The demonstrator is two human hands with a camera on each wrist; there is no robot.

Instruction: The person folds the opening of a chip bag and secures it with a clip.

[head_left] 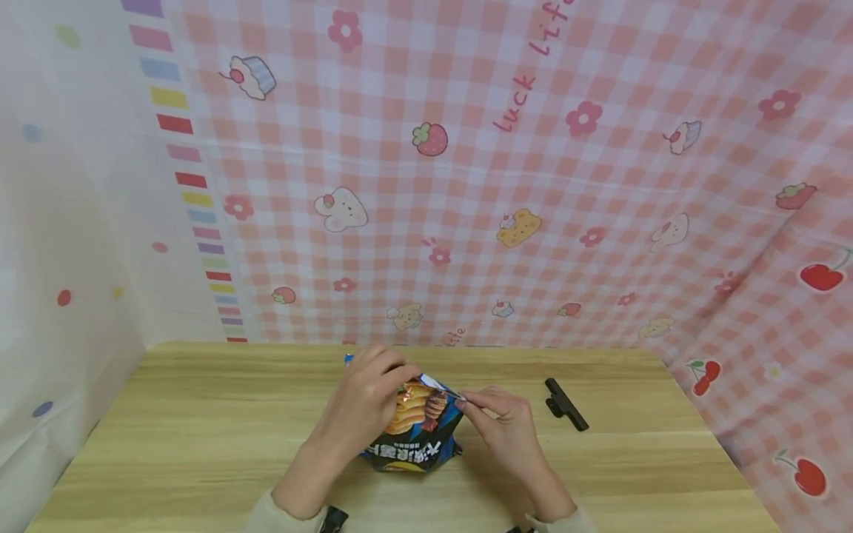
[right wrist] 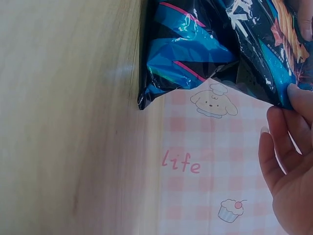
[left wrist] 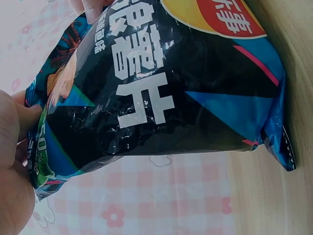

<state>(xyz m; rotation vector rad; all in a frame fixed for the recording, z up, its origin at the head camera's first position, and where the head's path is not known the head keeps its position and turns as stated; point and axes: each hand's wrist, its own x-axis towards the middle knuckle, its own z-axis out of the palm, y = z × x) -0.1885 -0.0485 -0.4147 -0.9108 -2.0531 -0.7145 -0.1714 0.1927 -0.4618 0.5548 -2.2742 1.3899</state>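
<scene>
A black and blue bag of potato chips (head_left: pixel 420 426) stands on the wooden table between both hands, its printed front towards me and its top edge uppermost. My left hand (head_left: pixel 369 392) grips the top edge on the left side; in the left wrist view its thumb and fingers (left wrist: pixel 27 115) pinch the bag (left wrist: pixel 146 88). At the top right corner, my right hand (head_left: pixel 503 422) pinches the edge between thumb and index finger, which the right wrist view also shows on the bag (right wrist: pixel 190 44). Whether the top is torn open, I cannot tell.
To the right of the bag, a black sealing clip (head_left: pixel 566 405) lies on the wooden table (head_left: pixel 200 429). A pink checked cloth (head_left: pixel 400 185) hangs behind the table's far edge and along the right side; a white cloth hangs at the left.
</scene>
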